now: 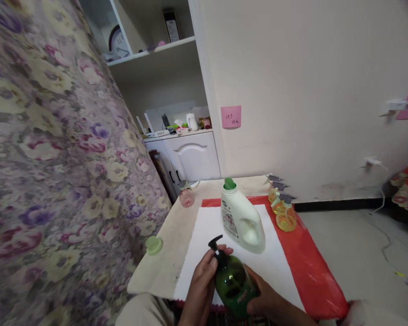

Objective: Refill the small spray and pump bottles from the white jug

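Observation:
A dark green pump bottle (236, 285) with a black pump head is held between my hands at the near edge of the table, tilted slightly to the left. My left hand (202, 276) is closed about the bottle's neck and collar, just under the pump nozzle. Around the lower right side of the body wraps my right hand (263, 296). Beyond the bottle stands a pale green detergent jug (241, 219), uncapped, with its green pouring spout showing. A light green cap (153, 245) lies at the table's left side.
White paper (197, 253) covers a red sheet (313, 271) on the table. Several yellow spray bottles (286, 219) line the right edge; a pink spray bottle (187, 197) stands back left. A floral curtain (71, 181) hangs close on the left. Behind is a white cabinet (192, 156).

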Demonstrator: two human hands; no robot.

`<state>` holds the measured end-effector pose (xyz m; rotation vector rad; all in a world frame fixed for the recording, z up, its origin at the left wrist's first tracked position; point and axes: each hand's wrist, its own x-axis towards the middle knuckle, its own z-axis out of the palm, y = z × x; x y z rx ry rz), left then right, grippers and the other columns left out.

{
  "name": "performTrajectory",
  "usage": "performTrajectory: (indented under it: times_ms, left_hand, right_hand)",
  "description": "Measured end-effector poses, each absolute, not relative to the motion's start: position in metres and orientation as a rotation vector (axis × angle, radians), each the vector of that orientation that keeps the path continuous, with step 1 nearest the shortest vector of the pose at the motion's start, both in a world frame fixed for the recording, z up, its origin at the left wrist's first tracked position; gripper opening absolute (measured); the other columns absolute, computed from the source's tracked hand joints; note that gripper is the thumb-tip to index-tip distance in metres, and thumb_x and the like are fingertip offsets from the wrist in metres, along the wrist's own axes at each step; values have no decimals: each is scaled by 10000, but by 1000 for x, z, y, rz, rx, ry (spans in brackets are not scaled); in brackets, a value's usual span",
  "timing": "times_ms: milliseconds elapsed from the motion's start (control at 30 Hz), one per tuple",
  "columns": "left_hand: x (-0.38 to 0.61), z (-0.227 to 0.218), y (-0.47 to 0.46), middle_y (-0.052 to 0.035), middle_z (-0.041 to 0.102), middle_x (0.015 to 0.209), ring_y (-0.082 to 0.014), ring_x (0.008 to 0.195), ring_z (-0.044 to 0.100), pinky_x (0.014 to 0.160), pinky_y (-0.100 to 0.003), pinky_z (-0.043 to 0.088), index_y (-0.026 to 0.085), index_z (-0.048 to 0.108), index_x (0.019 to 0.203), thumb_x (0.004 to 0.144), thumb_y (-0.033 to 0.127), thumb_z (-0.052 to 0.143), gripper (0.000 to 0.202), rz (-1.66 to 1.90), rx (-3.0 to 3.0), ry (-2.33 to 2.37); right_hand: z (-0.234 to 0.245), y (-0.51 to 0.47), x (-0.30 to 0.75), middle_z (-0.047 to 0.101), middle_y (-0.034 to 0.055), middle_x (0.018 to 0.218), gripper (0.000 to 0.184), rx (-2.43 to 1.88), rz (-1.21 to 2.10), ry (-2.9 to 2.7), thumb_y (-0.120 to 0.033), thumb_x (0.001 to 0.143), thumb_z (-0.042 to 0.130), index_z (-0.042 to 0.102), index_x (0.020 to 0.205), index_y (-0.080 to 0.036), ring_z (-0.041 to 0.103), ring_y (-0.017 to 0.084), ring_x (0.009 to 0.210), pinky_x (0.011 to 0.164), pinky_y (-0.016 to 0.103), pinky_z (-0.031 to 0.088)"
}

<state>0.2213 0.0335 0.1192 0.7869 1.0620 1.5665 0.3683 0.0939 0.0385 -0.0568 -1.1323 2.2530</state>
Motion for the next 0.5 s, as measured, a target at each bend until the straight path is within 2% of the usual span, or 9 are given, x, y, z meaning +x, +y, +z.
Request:
performTrajectory:
  times_ms: [133,233,367,433,500]
  left_hand:
    - [223,115,35,-100,713,1006,-272,967,656,832,-356,496,175,645,971,678,359,772,369,1678,704,1100]
    - [228,115,36,-67,712,962,-242,921,661,797,-323,500,195,641,964,632,332,811,398,1740,692,1177]
    - [230,123,31,-134,694,1108,-297,1017,636,849,-374,485,180,641,1086,710,438,727,464,1673,705,1111]
    - [230,125,30,-152,698,1101,-313,1023,637,867,-392,478,158,655,1045,714,425,723,430,1641,706,1071]
    - [230,125,31,-135,717,1037,-303,989,652,856,-385,485,161,654,981,677,380,764,390,1660,706,1091]
  right_hand:
    - [33,97,365,626,93,1203,983,-2,2254,-1150,-299,415,921,501,1300,-219,560,317,1122,873,382,447]
    - [33,97,366,619,98,1219,955,16,2245,-1135,-284,435,918,507,1294,-212,558,316,1131,912,400,432]
    - [39,94,369,627,104,1209,946,18,2274,-1125,-273,459,908,494,1307,-211,567,322,1125,883,397,448]
    - [40,93,370,627,100,1212,948,19,2282,-1134,-271,462,907,491,1311,-215,562,322,1134,878,390,450]
    - [40,93,370,624,93,1219,952,13,2279,-1145,-256,460,907,488,1314,-223,555,320,1145,889,388,444]
